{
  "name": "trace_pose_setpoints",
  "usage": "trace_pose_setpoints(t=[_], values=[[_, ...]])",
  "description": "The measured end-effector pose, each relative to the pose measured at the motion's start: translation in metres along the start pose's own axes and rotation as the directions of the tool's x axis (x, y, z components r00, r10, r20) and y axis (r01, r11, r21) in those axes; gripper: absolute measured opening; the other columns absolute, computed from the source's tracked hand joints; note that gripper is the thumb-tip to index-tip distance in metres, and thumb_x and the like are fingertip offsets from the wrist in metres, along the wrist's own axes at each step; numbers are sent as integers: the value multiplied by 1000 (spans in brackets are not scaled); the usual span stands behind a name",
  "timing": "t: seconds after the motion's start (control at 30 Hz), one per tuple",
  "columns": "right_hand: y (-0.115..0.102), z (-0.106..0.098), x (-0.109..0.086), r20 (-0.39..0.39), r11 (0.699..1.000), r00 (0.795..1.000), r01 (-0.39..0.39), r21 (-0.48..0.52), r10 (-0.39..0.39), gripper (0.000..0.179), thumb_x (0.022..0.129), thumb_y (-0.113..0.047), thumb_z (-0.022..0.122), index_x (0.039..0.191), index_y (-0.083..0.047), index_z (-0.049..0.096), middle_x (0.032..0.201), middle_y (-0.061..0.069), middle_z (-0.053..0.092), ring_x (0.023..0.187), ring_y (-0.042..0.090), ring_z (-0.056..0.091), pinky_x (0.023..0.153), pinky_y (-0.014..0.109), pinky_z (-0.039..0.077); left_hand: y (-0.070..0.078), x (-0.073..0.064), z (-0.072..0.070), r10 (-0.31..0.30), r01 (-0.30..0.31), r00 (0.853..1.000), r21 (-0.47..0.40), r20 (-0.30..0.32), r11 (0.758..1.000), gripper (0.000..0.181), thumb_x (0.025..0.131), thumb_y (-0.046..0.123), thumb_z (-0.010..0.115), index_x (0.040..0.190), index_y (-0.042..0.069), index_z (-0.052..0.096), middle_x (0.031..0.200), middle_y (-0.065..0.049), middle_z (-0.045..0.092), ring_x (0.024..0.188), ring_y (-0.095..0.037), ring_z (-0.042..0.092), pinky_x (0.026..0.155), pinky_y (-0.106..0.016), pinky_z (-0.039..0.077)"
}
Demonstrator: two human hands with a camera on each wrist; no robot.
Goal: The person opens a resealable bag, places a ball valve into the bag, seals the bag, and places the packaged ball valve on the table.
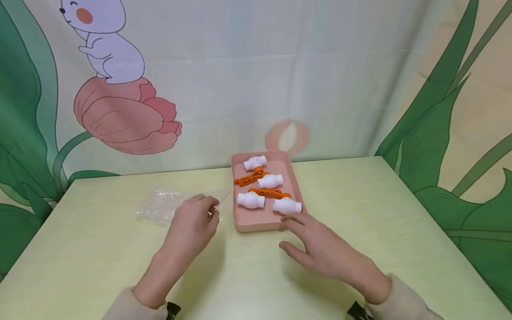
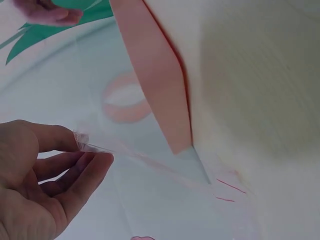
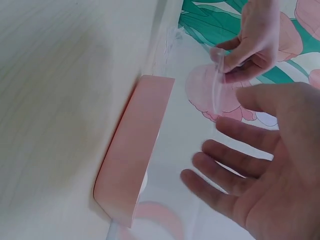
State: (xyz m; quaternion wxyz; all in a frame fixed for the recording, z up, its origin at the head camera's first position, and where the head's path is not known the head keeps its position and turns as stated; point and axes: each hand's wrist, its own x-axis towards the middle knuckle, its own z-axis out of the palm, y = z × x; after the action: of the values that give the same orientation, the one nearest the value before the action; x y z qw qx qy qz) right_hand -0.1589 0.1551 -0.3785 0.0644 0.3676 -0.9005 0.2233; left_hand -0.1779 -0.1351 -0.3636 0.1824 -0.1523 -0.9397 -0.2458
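Observation:
My left hand (image 1: 193,224) pinches the edge of a clear plastic bag (image 1: 157,208) between thumb and fingers, just left of a pink tray (image 1: 260,227). In the left wrist view the bag's thin edge (image 2: 92,145) stretches away from the fingertips. White plastic ball valves (image 1: 250,200) with orange lever handles (image 1: 270,193) lie in the tray. Over the tray's near right corner hovers my right hand (image 1: 322,249), fingers apart and nothing in them. The right wrist view shows its relaxed fingers near the bag's raised edge (image 3: 218,90), with a gap between them.
The light wooden table (image 1: 384,213) extends to both sides of the tray. Behind its far edge hangs a printed curtain (image 1: 224,89) with a cartoon animal, flowers and leaves. The tray stands close to that far edge.

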Motion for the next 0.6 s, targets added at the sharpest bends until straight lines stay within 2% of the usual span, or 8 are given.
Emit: trace_pose_setpoints(t=[0.17,0.37,0.47,0.6], values=[[-2,1,7,-73,994,997,3,109,5,26,98,-21,72,120,-8,66,119,0,64,110,16,63,95,39,53,11,-1,2,31,-31,999,-22,-27,999,14,85,-7,73,98,-5,75,84,-9,66,68,-20,58,63,-34,54],[-4,5,14,-101,994,994,47,101,-36,24,97,-18,72,117,-6,68,118,1,66,117,18,61,100,41,51,21,-2,6,67,-69,997,-48,-48,996,14,85,-8,74,98,-5,74,85,-9,67,68,-19,57,60,-30,52],[-4,8,16,-102,989,994,62,132,-48,25,98,-16,71,119,-4,67,118,3,67,114,21,63,95,39,54,26,-3,8,85,-88,995,-52,-59,995,13,86,-6,74,99,-4,75,86,-9,67,67,-17,57,60,-29,52],[-5,9,19,-97,964,994,69,256,-45,28,98,-12,70,123,-2,63,120,9,66,107,24,66,85,32,58,31,-4,9,120,-124,990,-52,-76,991,13,86,-5,75,99,-3,74,87,-8,67,66,-14,57,59,-26,52]])
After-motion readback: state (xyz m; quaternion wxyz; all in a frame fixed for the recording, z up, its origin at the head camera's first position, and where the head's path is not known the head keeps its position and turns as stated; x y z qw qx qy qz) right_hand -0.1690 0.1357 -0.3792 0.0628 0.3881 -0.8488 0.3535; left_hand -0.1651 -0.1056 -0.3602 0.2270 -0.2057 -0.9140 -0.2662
